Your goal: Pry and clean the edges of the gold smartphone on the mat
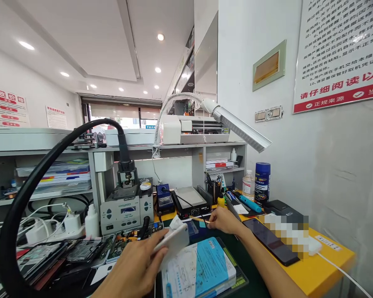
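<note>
My left hand [138, 263] is closed around a white smartphone [175, 245], which it holds tilted above the mat with the fingers on one side and the thumb on the other. A crumpled piece of white tissue [175, 222] shows at the phone's upper edge. My right hand [225, 220] reaches to the back of the dark green work mat [251, 269]. Its fingertips are pinched at the end of a thin wood-coloured stick [199, 219]. Below both hands lies a blue and white printed box [205, 265], partly behind the left hand.
A thick black hose [17, 182] arches over the left side from a grey hot-air station [121, 213]. Opened phones and circuit boards [124, 244] crowd the left. On the right are a dark phone [272, 242], a blue spray can [262, 182] and a lamp [240, 126] overhead.
</note>
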